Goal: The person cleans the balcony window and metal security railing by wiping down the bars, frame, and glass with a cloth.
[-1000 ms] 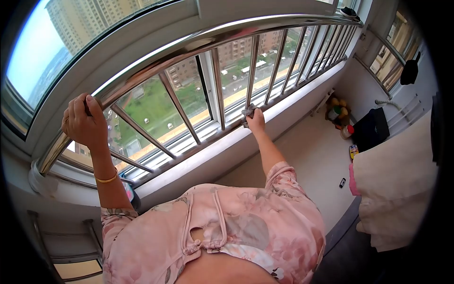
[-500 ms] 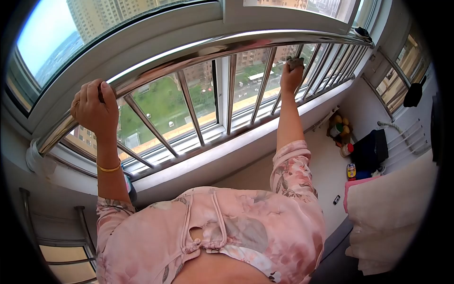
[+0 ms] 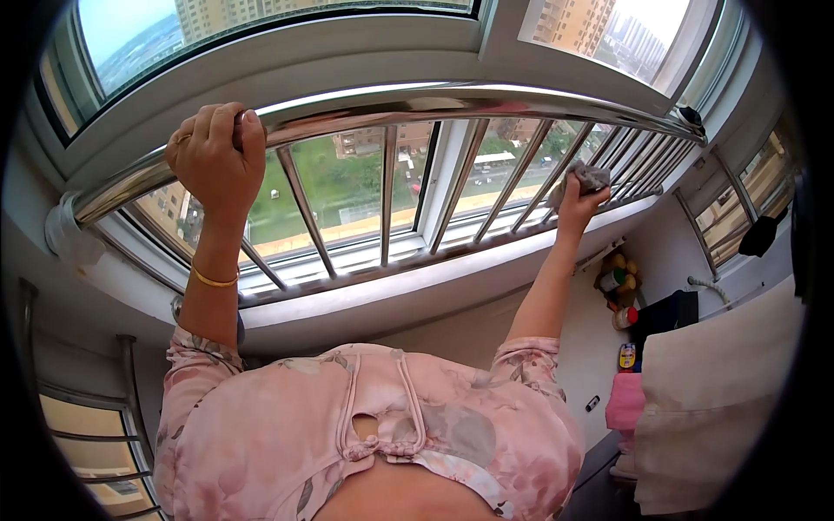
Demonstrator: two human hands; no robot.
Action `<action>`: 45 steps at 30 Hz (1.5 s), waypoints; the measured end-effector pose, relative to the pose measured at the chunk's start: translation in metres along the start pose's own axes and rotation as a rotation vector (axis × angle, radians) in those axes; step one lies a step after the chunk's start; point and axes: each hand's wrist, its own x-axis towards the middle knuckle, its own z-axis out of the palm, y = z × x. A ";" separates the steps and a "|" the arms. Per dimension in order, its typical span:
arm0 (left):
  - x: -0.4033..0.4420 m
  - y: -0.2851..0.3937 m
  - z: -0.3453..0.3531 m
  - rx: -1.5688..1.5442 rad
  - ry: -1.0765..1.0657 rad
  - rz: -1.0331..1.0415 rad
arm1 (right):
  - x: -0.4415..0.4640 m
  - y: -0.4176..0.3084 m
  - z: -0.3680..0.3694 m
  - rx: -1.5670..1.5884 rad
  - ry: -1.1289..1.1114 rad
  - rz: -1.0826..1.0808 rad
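Note:
A shiny metal railing curves across the window. My left hand is closed round its top rail near the left end, with a yellow bangle on the wrist. My right hand is farther right, about halfway down the upright bars, closed on a crumpled grey cloth. The cloth sticks out above the fingers and lies against or close to the bars; exact contact cannot be made out.
White plastic wraps the rail's left end. A dark item sits at its right end. Low on the right are a red-lidded jar, a yellow bottle and a hanging beige cloth. A small dark object lies on the floor.
My right hand has moved down along the bars from just below the top rail, and more of the cloth shows. My left hand stays on the rail. The camera view has shifted.

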 end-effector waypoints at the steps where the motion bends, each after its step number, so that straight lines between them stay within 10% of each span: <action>1: 0.001 0.000 0.001 -0.012 0.013 0.006 | 0.027 -0.027 0.004 0.001 -0.044 -0.127; 4: -0.001 -0.002 0.000 -0.025 0.034 0.012 | 0.095 -0.085 0.030 -0.486 -0.139 -0.595; 8: -0.003 -0.007 0.007 -0.042 0.069 -0.012 | 0.110 -0.127 0.085 -0.501 -0.726 -0.137; 16: -0.004 -0.008 0.003 -0.006 0.017 -0.014 | -0.053 -0.273 0.180 -0.189 -1.158 -0.642; 25: -0.002 -0.005 0.003 -0.021 0.047 0.011 | -0.071 -0.152 0.159 -0.202 -0.166 -1.244; 34: -0.007 -0.012 0.015 -0.038 0.123 0.008 | 0.054 -0.067 0.084 -0.147 0.075 -0.631; 45: -0.011 -0.024 -0.008 -0.440 0.237 -0.137 | -0.114 -0.316 0.227 -0.129 -1.230 -0.706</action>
